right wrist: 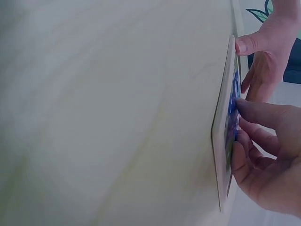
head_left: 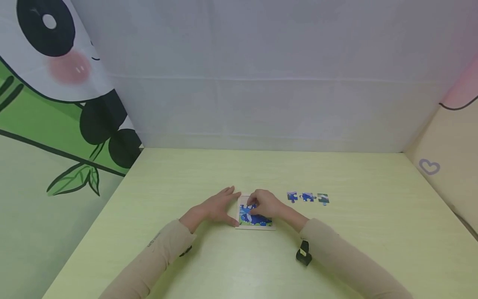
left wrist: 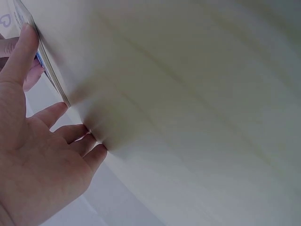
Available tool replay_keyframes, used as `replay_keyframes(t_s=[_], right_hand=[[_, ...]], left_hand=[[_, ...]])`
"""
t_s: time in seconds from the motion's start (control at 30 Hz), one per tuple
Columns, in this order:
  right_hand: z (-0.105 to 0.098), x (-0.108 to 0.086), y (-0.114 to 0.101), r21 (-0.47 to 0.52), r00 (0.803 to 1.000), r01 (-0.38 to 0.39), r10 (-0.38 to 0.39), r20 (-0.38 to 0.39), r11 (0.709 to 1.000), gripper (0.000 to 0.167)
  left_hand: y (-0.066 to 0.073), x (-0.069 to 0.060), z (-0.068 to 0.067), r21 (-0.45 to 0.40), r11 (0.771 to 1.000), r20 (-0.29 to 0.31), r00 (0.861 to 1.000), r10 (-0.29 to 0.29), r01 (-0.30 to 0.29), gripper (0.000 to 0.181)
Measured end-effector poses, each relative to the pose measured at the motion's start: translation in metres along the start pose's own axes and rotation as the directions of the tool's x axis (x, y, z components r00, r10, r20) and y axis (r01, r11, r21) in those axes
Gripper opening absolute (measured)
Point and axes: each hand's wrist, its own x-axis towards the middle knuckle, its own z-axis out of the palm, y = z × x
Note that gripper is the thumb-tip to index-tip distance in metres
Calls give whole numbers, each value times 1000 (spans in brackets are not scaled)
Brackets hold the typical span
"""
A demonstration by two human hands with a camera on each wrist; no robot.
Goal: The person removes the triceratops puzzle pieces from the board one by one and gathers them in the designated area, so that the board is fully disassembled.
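A small framed puzzle (head_left: 255, 227) with a blue picture lies flat on the table, its upper part bare and pale at the left. My left hand (head_left: 218, 206) is spread at its left side, thumb and index finger touching the frame's edge; the left wrist view shows the other fingertips of this hand (left wrist: 51, 155) on the tabletop. Over the puzzle, my right hand (head_left: 267, 203) has curled fingers and pinches a blue piece against the picture. In the right wrist view, the right hand (right wrist: 273, 155) meets the puzzle board (right wrist: 221, 136) and its fingers mostly hide the piece.
Three loose pieces lie in a row right of the puzzle: a blue one (head_left: 292, 197), another blue one (head_left: 308, 197) and a green-blue one (head_left: 323, 198). The pale table (head_left: 239, 265) meets a light cloth wall (head_left: 261, 112) at the back.
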Motion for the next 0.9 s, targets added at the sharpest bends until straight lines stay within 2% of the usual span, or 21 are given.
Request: replay_keyframes(t_s=[0.27,0.53,0.67,0.9], right_hand=[[2,1,-2,1,998,-51,51,-22,999,17],[3,-3,-4,-6,998,-36,35,-55,999,17],[2,-5,-4,30,997,-31,33,-64,999,16],[1,-6,-4,88,1000,8,-6,-29,996,21]], left_hand=[[1,0,0,4,1000,0,1000,-5,5,94],[2,-1,0,1,1000,-1,1000,-7,7,94],[1,0,1,2,1000,0,1000,-4,4,94],[0,1,1,3,1000,-1,1000,-3,3,94]])
